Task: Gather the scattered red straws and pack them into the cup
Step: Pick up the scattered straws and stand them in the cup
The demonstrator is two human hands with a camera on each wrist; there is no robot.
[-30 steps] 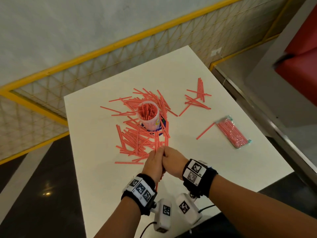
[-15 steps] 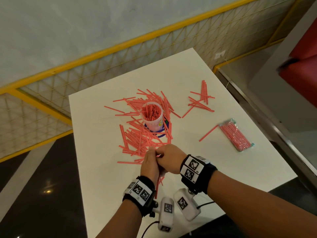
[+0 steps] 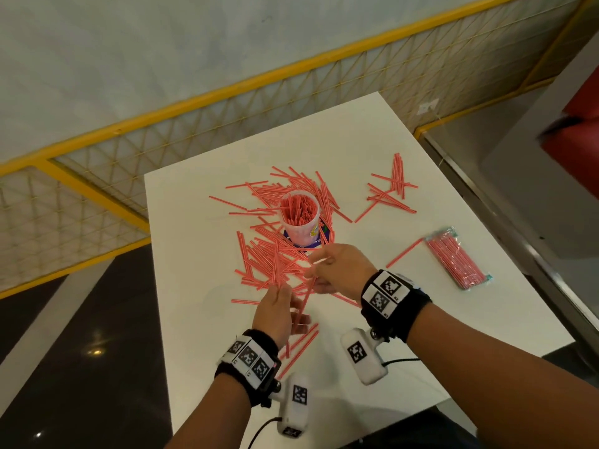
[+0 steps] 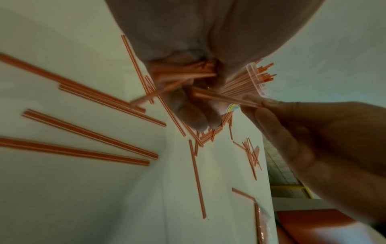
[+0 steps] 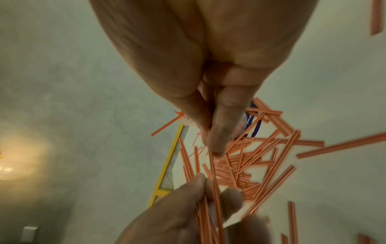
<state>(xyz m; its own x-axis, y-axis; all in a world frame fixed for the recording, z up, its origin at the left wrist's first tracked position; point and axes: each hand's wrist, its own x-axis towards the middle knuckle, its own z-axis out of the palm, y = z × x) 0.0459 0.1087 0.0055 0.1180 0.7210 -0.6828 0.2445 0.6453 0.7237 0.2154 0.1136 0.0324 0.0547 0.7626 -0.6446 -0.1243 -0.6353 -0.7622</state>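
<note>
A clear plastic cup (image 3: 299, 218) stands mid-table, packed with upright red straws. Loose red straws (image 3: 272, 257) lie heaped around it, and a smaller scatter (image 3: 390, 189) lies at the far right. My left hand (image 3: 291, 307) grips a bundle of straws (image 3: 298, 345) whose ends stick out toward the near edge; the left wrist view shows its fingers (image 4: 194, 115) curled round them. My right hand (image 3: 319, 273), just in front of the cup, pinches a single straw (image 3: 308, 294) that slants down to the left hand. The right wrist view shows its fingertips (image 5: 217, 145) closed on that straw (image 5: 214, 178).
A sealed packet of red straws (image 3: 457, 260) lies near the right edge of the white table (image 3: 201, 319), with one stray straw (image 3: 403, 254) beside it. A yellow-framed mesh railing (image 3: 97, 196) runs behind the table. Dark floor lies to the left.
The hands were pressed together at the near edge of the pile. They have drawn apart: the right hand moved up toward the cup with one straw, the left dropped back with its bundle.
</note>
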